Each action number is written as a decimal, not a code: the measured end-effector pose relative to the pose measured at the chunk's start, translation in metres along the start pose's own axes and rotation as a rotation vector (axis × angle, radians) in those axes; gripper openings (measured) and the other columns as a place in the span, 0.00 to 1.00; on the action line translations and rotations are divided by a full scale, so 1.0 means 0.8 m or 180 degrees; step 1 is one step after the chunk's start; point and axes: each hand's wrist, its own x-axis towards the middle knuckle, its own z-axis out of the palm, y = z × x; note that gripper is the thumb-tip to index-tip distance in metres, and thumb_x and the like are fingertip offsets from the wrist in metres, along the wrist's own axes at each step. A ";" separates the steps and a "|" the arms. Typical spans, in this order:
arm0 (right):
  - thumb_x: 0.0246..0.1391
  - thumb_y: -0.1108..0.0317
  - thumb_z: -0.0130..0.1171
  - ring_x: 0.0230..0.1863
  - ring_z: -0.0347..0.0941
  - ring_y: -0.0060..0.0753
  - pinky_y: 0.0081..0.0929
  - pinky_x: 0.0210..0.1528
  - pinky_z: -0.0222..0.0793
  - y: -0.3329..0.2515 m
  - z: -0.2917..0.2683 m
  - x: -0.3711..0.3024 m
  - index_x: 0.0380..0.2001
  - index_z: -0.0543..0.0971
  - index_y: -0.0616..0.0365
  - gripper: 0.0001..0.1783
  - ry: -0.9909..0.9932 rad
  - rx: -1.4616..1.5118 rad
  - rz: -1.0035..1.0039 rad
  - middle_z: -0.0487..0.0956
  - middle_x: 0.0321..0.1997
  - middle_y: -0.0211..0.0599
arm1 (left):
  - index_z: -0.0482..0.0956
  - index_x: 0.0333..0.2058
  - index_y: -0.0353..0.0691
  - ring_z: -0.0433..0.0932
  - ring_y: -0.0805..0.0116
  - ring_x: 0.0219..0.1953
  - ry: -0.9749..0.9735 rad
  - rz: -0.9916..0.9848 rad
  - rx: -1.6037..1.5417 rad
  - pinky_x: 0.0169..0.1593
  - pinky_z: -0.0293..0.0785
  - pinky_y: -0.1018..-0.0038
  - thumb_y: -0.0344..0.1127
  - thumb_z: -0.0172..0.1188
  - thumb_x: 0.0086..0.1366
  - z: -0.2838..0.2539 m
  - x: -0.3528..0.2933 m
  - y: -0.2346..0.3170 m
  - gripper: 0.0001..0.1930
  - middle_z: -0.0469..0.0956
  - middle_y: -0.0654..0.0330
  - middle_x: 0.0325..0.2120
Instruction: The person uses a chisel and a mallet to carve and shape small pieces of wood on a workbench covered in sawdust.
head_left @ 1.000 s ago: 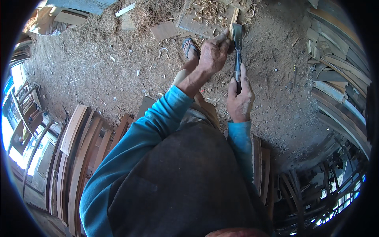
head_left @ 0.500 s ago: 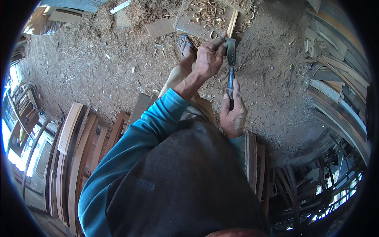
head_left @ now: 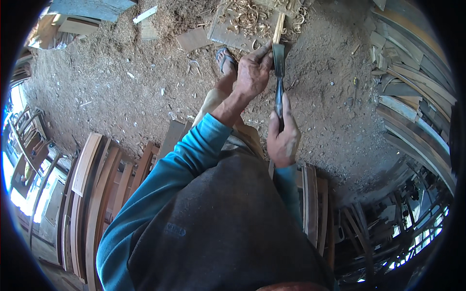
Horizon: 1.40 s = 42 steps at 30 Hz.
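Note:
A wide-bladed chisel (head_left: 278,60) with a dark metal blade points away from me. My right hand (head_left: 283,143) is closed around its handle, index finger stretched along the neck. The blade's far end lies over a narrow pale wood strip (head_left: 278,30), hiding part of it. Just left of the blade, my left hand (head_left: 253,75) has thumb and fingers closed at the strip, close beside the blade edge. Part of that grip is hidden by the blade. Beyond the strip, curled wood shavings (head_left: 247,18) lie on a flat board (head_left: 218,34).
My sandalled foot (head_left: 225,59) rests on the dusty, debris-strewn ground. Stacked planks (head_left: 99,194) stand at the lower left, and more timber (head_left: 412,116) is piled along the right. A thin tool (head_left: 355,85) lies on the ground to the right. Wood scraps (head_left: 193,39) lie near the board.
My right hand and the chisel have shifted slightly forward, and the blade shows narrower and more tilted. My left hand keeps its hold. The whole view has shifted a little.

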 end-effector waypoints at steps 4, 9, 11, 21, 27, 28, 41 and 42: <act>0.67 0.68 0.54 0.50 0.82 0.59 0.46 0.47 0.78 -0.006 0.002 0.061 0.70 0.67 0.55 0.29 -0.0229 -0.0009 0.0635 0.82 0.49 0.58 | 0.74 0.63 0.35 0.83 0.75 0.39 -0.0012 -0.0156 -0.0471 0.45 0.82 0.74 0.32 0.55 0.76 0.009 -0.004 0.000 0.20 0.86 0.59 0.36; 0.66 0.67 0.55 0.48 0.82 0.58 0.47 0.46 0.79 0.015 0.010 0.058 0.69 0.70 0.53 0.28 0.0249 -0.0036 -0.0182 0.83 0.50 0.56 | 0.73 0.63 0.32 0.84 0.73 0.37 -0.0027 -0.0232 -0.0196 0.46 0.82 0.74 0.32 0.55 0.76 0.006 -0.010 -0.006 0.20 0.86 0.57 0.36; 0.66 0.67 0.55 0.49 0.82 0.58 0.47 0.47 0.79 -0.003 0.007 0.031 0.68 0.71 0.53 0.27 0.0016 0.0006 0.0098 0.82 0.52 0.56 | 0.74 0.63 0.32 0.83 0.73 0.38 -0.0014 -0.0181 -0.0171 0.46 0.82 0.74 0.33 0.56 0.76 0.003 0.003 0.005 0.20 0.86 0.56 0.37; 0.64 0.68 0.55 0.49 0.82 0.56 0.44 0.49 0.77 0.005 -0.002 0.046 0.67 0.71 0.61 0.28 0.0201 0.0303 -0.0098 0.82 0.51 0.57 | 0.75 0.62 0.33 0.83 0.74 0.37 0.0082 -0.0075 -0.0739 0.44 0.83 0.74 0.33 0.57 0.75 0.009 0.011 -0.007 0.20 0.86 0.57 0.37; 0.61 0.72 0.56 0.46 0.82 0.53 0.42 0.46 0.77 0.010 -0.014 -0.021 0.66 0.71 0.63 0.29 0.0117 0.0208 -0.0213 0.81 0.51 0.56 | 0.76 0.62 0.34 0.81 0.77 0.36 0.0102 -0.0095 -0.0463 0.43 0.81 0.75 0.34 0.56 0.76 0.007 0.001 -0.004 0.19 0.86 0.60 0.36; 0.63 0.72 0.55 0.47 0.83 0.51 0.41 0.47 0.77 0.014 -0.012 -0.023 0.66 0.71 0.64 0.28 0.0101 0.0188 -0.0232 0.81 0.52 0.57 | 0.76 0.62 0.34 0.81 0.78 0.36 0.0107 -0.0080 -0.0414 0.42 0.80 0.75 0.34 0.56 0.76 0.006 0.001 -0.005 0.19 0.86 0.61 0.37; 0.65 0.71 0.56 0.50 0.82 0.58 0.44 0.47 0.79 0.005 0.017 -0.006 0.67 0.70 0.59 0.28 0.0119 0.0122 0.0101 0.82 0.52 0.58 | 0.76 0.62 0.35 0.80 0.78 0.39 0.0076 -0.0016 -0.0479 0.44 0.79 0.76 0.35 0.55 0.77 0.001 0.004 -0.019 0.19 0.86 0.61 0.38; 0.65 0.69 0.55 0.49 0.82 0.58 0.43 0.46 0.80 0.012 0.026 0.010 0.68 0.70 0.56 0.28 0.0352 0.0230 -0.0266 0.81 0.54 0.57 | 0.75 0.62 0.35 0.81 0.78 0.39 0.0091 0.0035 -0.0433 0.45 0.79 0.76 0.35 0.55 0.77 0.001 0.005 -0.020 0.19 0.86 0.61 0.38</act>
